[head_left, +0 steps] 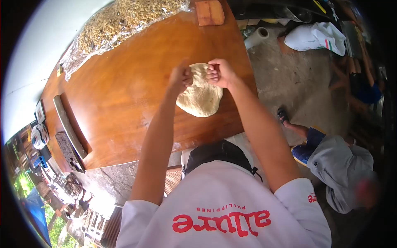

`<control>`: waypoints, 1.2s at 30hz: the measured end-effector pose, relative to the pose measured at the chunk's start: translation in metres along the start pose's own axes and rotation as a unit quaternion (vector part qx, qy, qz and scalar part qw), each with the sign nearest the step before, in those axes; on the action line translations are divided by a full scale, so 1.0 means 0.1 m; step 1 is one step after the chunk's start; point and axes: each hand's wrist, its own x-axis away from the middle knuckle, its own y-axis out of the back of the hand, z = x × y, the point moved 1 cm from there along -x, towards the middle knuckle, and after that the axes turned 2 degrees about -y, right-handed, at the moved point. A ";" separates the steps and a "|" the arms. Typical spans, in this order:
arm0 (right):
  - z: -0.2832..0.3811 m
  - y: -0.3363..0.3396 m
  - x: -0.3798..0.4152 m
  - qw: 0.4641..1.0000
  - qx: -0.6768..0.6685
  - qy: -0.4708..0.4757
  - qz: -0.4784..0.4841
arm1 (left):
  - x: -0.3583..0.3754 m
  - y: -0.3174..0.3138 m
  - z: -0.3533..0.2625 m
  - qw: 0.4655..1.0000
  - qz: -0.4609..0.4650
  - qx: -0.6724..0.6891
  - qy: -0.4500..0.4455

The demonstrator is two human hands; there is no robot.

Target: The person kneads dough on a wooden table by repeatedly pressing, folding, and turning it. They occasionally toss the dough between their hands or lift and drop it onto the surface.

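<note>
A flattened, pale piece of dough [200, 97] lies on the brown wooden table [124, 95], close to its right edge. My left hand [180, 77] is at the dough's upper left edge, its fingers curled in on the dough and slightly blurred. At the upper right edge, my right hand [220, 73] has its fingers closed over the dough's rim. The dough's surface looks uneven and wrinkled between the two hands, and its rounded lower part rests toward me.
Crumbly brown filling [124, 22] on clear plastic covers the table's far left. A wooden block [209, 13] sits at the far edge, a long rolling pin [69, 126] at the left. Right of the table are a white sack [316, 38] and a person in grey [343, 169].
</note>
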 end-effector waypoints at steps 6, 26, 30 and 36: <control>-0.45 0.21 0.33 0.986 -0.064 0.115 -0.104 | 0.52 0.16 0.25 0.996 -0.075 0.047 0.025; -0.40 0.33 -0.04 0.922 0.372 0.016 -0.102 | 0.29 0.18 0.33 0.871 -0.340 -0.354 -0.015; -0.51 0.30 0.28 0.995 0.096 -0.014 -0.037 | 0.25 0.29 0.61 0.879 -0.353 -0.290 -0.139; -1.33 0.01 0.33 0.997 -0.051 -0.013 -0.056 | 0.75 -0.14 0.88 0.985 -0.117 -0.120 0.050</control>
